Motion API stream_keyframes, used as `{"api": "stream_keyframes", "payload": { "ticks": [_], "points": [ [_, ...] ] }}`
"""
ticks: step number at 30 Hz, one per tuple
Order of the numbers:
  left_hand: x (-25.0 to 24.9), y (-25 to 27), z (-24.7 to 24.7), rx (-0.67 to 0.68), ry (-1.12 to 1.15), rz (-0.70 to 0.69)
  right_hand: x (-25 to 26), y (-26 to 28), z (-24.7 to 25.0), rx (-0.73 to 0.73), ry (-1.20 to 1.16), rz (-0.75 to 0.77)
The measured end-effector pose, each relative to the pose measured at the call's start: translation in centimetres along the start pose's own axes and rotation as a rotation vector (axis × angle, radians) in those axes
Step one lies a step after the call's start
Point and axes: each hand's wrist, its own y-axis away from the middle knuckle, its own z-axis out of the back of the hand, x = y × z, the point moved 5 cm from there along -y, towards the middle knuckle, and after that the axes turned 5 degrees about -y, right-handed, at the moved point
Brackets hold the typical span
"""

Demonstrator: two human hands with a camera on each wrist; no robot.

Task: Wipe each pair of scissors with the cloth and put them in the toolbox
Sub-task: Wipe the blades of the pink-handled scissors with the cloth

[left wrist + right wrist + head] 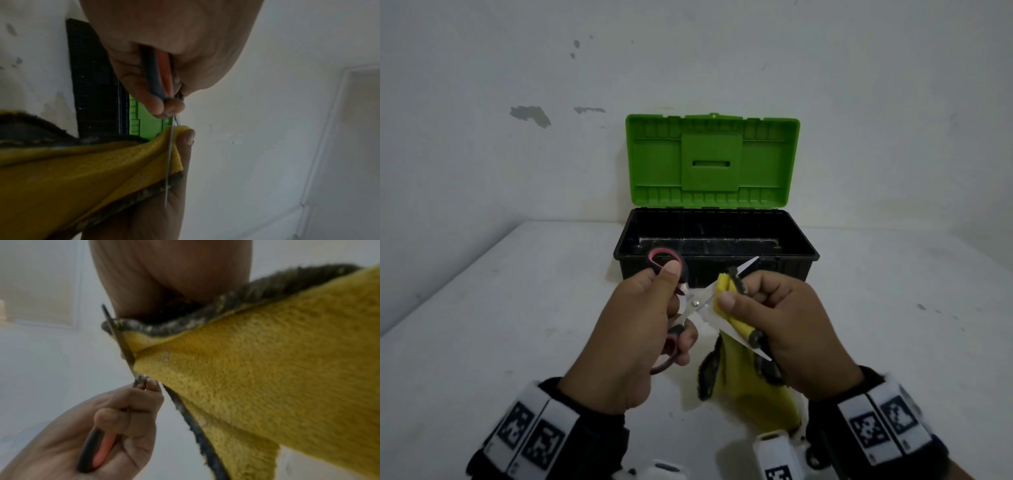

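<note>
My left hand [654,308] grips the black-and-red handles of a pair of scissors [697,303], held spread open above the table. My right hand [763,308] pinches a yellow cloth [743,373] with a dark edge folded around one blade; both blade tips stick out past the cloth. In the left wrist view the blade [169,162] runs edge-on through the cloth [82,170]. In the right wrist view the cloth [257,361] wraps the blade [123,344], with the left hand [115,426] on the handles below. The toolbox [804,253], black with a green lid, stands open just behind my hands.
The toolbox lid [712,161] leans upright against the white wall. The box interior looks dark with nothing plainly visible inside. The white table [500,308] stretches to both sides of my hands. The cloth's loose end hangs down toward the table.
</note>
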Motion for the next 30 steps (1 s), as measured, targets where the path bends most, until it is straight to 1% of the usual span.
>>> {"api": "stream_keyframes", "payload": {
  "ticks": [4, 7, 12, 14, 17, 19, 22, 24, 28, 30],
  "points": [
    [0.1, 0.1, -0.2, 0.020, 0.001, 0.029, -0.2, 0.2, -0.8, -0.006, 0.011, -0.018],
    [0.0, 0.1, -0.2, 0.035, -0.022, 0.030, -0.3, 0.3, -0.7, -0.046, 0.015, -0.026],
    [-0.1, 0.1, -0.1, 0.032, -0.052, 0.039, -0.6, 0.4, -0.6, -0.120, 0.050, 0.012],
    [0.0, 0.1, 0.0, 0.033, -0.050, 0.054, -0.8, 0.4, -0.4, -0.164, 0.036, 0.014],
    [0.2, 0.2, 0.1, 0.028, -0.045, 0.078, -1.2, -0.1, 1.2, -0.262, -0.017, -0.008],
    [0.3, 0.2, 0.2, 0.028, -0.046, 0.089, -1.0, -0.3, 1.5, -0.240, 0.035, 0.012],
    [0.2, 0.2, 0.2, 0.051, -0.048, 0.097, -0.5, -0.1, 0.5, -0.165, 0.022, 0.041],
    [0.1, 0.2, 0.2, 0.055, -0.057, 0.090, -0.6, -0.1, 0.6, -0.178, 0.017, 0.047],
    [-0.1, 0.1, 0.3, 0.041, -0.080, 0.068, -1.0, -0.2, 1.4, -0.274, 0.018, 0.078],
    [-0.1, 0.2, 0.4, 0.037, -0.102, 0.060, -0.8, 0.1, 1.0, -0.239, 0.052, 0.094]
  ]
}}
